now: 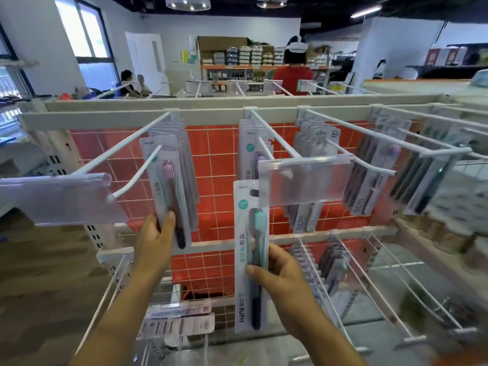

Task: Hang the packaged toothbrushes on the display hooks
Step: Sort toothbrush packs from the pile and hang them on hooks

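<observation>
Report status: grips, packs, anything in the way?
Left grip holds pink pack at left hook. Right grip holds teal pack, unhung. Label holder overlaps its top corner.

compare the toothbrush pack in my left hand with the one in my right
Left pack shows a pink brush head, right pack a teal one. Left pack tilts and sits on a hook; right pack stands upright, its top at the clear tag holder. Both are white carded packs.

Teal toothbrush pack (252, 260), orange grid panel (216, 165)

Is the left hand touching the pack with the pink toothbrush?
Touching. The head view shows the left hand gripping the pink toothbrush pack, thumb across its front.
</observation>
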Tool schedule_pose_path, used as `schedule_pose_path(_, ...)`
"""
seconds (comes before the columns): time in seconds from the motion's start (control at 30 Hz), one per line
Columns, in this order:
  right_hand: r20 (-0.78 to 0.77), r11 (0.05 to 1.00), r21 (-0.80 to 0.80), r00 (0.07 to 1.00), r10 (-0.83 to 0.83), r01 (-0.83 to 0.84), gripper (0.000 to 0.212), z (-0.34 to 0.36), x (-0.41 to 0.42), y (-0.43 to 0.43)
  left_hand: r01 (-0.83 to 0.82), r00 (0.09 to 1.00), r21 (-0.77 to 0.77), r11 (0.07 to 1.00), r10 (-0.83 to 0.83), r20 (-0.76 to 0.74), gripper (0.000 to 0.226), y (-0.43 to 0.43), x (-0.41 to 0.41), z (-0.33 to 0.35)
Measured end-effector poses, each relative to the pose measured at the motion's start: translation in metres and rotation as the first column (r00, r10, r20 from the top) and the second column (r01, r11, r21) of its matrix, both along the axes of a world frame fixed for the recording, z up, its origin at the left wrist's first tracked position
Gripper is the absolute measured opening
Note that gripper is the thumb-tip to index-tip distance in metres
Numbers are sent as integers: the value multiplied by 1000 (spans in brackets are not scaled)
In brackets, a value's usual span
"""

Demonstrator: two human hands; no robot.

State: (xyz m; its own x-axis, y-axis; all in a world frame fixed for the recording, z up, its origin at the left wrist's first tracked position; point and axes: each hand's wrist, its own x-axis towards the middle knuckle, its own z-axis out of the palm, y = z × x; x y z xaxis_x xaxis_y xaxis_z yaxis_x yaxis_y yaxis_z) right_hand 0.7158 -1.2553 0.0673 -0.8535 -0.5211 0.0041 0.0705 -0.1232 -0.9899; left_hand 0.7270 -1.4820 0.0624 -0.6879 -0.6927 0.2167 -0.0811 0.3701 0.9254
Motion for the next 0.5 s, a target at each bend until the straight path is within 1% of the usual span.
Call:
schedule_pose_path(0.1, -9, 1000, -5, 1000, -9, 9, 26, 1, 0, 7, -62, 997, -7, 998, 62, 35, 23, -1, 6, -25)
schedule_pose_path(0.23, 17, 999, -45, 1000, 11, -10, 22, 4, 0, 20, -172, 981, -15, 985, 172, 93, 47, 11, 20, -42)
schedule_pose_path(0.3, 21, 998, -68, 1000, 12, -11, 23, 6, 0, 27, -228, 970, -48, 972, 232, 74, 54, 26, 30, -44)
schedule_pose_path(0.37, 27, 996, -80, 999, 27, -25, 24, 7, 0, 35, -270, 962, -106, 957, 272, 5, 58, 47, 39, -42)
schedule_pose_path(0.43, 35, 996, -86, 999, 31, -28, 25, 8, -1, 43, -236, 972, -138, 962, 232, -47, 53, 72, 45, -35)
schedule_pose_path(0.5, 53, 996, -89, 999, 13, -8, 26, 7, -3, 51, -120, 992, -103, 987, 116, -46, 42, 100, 46, -25)
